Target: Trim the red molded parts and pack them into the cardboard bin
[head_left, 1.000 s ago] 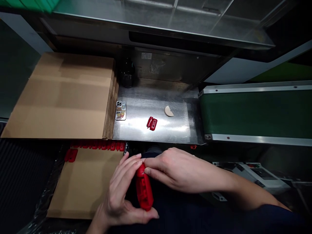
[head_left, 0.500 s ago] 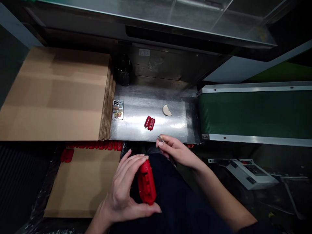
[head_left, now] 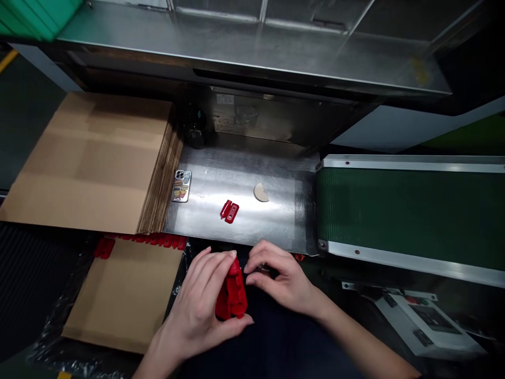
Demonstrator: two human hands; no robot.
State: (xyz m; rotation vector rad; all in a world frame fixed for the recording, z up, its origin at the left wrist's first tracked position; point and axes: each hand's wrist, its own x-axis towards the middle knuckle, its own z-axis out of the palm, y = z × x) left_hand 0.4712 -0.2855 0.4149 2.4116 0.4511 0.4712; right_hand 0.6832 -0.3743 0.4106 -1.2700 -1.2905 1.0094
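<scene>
My left hand (head_left: 199, 297) grips a red plastic case (head_left: 236, 289) between the fingertips at its top and the thumb at its bottom. The case stands upright on end, its hollow side toward my right hand. My right hand (head_left: 278, 276) is close beside it, fingers curled and apart from the case. A thin pointed metal tool (head_left: 267, 270) is mostly hidden inside those fingers; only a dull glint of it shows. On the steel table (head_left: 213, 168) lies a small open red case (head_left: 229, 211), near a pale half-round piece (head_left: 261, 192).
Stacked cardboard sheets (head_left: 94, 158) and a phone (head_left: 181, 186) sit at left on the table, with a dark bottle (head_left: 194, 129) behind. Below left, a lined box holds a cardboard sheet (head_left: 118, 295) and several red parts (head_left: 104, 248). A green conveyor (head_left: 410, 210) runs at right.
My right hand has moved down and nearer the red case, with the tool's tip turned out of sight. The case has turned slightly in my left hand, and the head view has shifted.
</scene>
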